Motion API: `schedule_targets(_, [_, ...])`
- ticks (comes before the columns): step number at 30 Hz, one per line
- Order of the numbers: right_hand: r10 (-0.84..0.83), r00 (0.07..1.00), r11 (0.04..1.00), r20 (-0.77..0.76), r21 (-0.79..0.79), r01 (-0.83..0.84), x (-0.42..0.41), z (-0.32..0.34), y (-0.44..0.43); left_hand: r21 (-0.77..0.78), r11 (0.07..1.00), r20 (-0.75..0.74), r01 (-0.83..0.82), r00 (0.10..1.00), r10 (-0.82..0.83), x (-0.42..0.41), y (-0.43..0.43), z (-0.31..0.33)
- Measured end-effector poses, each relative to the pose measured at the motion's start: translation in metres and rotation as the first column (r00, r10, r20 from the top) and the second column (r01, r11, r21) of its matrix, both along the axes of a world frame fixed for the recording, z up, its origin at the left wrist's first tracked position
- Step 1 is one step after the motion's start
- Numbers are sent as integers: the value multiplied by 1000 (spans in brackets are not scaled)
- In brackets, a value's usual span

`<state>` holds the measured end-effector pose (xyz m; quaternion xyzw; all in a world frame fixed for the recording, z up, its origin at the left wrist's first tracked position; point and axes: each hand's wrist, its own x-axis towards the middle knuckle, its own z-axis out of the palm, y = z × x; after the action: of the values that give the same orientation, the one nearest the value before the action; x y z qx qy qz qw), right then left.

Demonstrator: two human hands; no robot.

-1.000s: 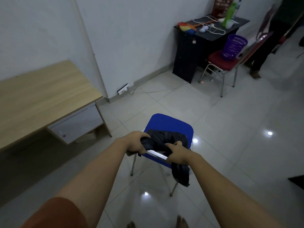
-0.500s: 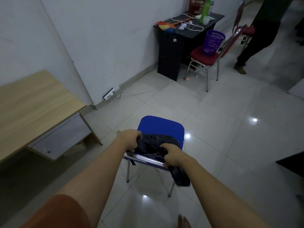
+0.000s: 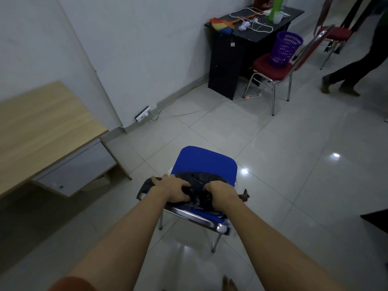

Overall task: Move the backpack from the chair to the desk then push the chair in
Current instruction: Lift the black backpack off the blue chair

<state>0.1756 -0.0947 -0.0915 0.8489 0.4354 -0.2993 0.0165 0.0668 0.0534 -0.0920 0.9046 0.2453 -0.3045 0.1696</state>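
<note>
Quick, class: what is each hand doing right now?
Left hand: closed on the backpack, on the blue chair.
Right hand: closed on the backpack.

The dark, soft cloth backpack (image 3: 197,186) looks floppy and matt; the chair with the blue cloth seat (image 3: 204,160) has a shiny silver metal frame; the light wooden desk (image 3: 42,131) has a smooth top with fine grain lines and a flat grey drawer front; the pale tiled floor (image 3: 294,164) is glossy and mirrors the lamps; the purple plastic basket (image 3: 285,49) has a holey wall.
</note>
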Motion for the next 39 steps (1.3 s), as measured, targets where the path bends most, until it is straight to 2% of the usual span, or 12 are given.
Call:
schedule_targets(4, [128,987,991,95,-48,-124,-2,-15,-1,101,994,62,-48,997,42,4,-18,-12])
schedule_targets(8, [73,997,997,10,-12,-73,3,-25,1,117,974,252,-192,955,157,5,-29,-21])
schedule_targets(14, [136,938,987,320,38,-156,24,-19,6,128,958,537,-255,830,149,19,-31,-10])
schedule_targets(16, [149,927,973,343,118,-200,35,-10,3,101,942,626,-320,756,190,21,-35,-5])
schedule_targets(18, [133,944,959,303,203,-200,45,-2,2,80,930,707,-360,678,201,25,-37,0])
schedule_targets(21, [134,962,916,238,340,-212,53,26,13,-40,890,808,-454,509,296,28,-35,19])
schedule_targets(24, [107,985,874,133,459,-157,50,58,32,-240,822,826,-516,337,452,25,-19,49])
schedule_targets(28, [52,998,791,-28,612,-24,31,107,69,-428,734,794,-527,169,585,10,13,99])
schedule_targets(31, [62,996,741,-60,672,-6,12,148,103,-414,691,794,-593,136,593,-15,33,145])
schedule_targets(37, [-1,998,653,-61,756,47,-36,206,162,-381,651,751,-657,190,632,-85,12,206])
schedule_targets(39, [12,999,629,-45,777,27,-58,225,181,-341,668,744,-661,245,622,-96,-8,212])
